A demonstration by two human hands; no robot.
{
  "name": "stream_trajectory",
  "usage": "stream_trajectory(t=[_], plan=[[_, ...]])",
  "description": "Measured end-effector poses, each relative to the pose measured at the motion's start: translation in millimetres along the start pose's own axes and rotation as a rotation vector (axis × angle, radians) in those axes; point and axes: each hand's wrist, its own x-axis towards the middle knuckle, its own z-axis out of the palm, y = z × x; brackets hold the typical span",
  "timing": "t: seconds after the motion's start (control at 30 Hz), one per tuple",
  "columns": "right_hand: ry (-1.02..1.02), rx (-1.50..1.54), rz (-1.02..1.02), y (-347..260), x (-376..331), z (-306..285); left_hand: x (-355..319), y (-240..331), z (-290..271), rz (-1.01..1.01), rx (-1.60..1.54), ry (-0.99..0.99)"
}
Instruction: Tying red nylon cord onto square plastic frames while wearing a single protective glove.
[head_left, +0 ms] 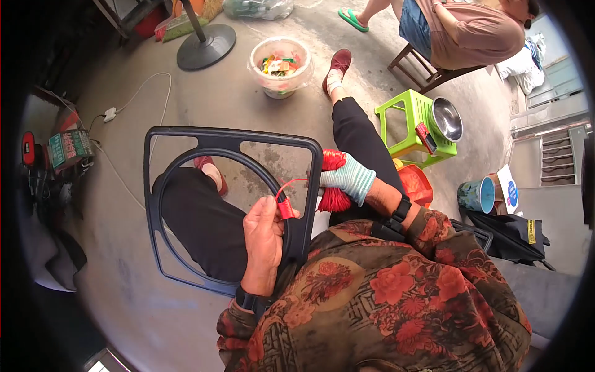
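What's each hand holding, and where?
Left hand: frame, by its inner ring at the red wrapping. Right hand: red cord bundle, around its middle.

I record a grey floor [121,248], with dark stains [273,162] directly in front of me. Ahead and to my left stands a post on a round dark base [217,53]; a white cord [168,93] runs loose across the floor nearby. Ahead and to my right: one brown wooden chair [437,79], occupied by a person [468,37]. Nearer: one light-green stool [406,102], bearing a metal bowl [446,119]. To my right, a pale wall [551,232]; slatted panel [558,158] alongside, function undetermined. Light: brightest ahead-right, dimmer left.
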Motion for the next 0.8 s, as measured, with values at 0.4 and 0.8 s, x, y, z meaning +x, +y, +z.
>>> stream_trajectory(t=[0.4,0.8], plan=[[0.073,-0.267,0.073,-5.7,-9.8,3.3,-2.0,-4.0,-5.5,0.019,0.002,-0.063],[0.261,0.803,0.075,19.9,-9.8,-51.1,10.0,-2.0,-3.9,0.099,0.212,-0.077]])
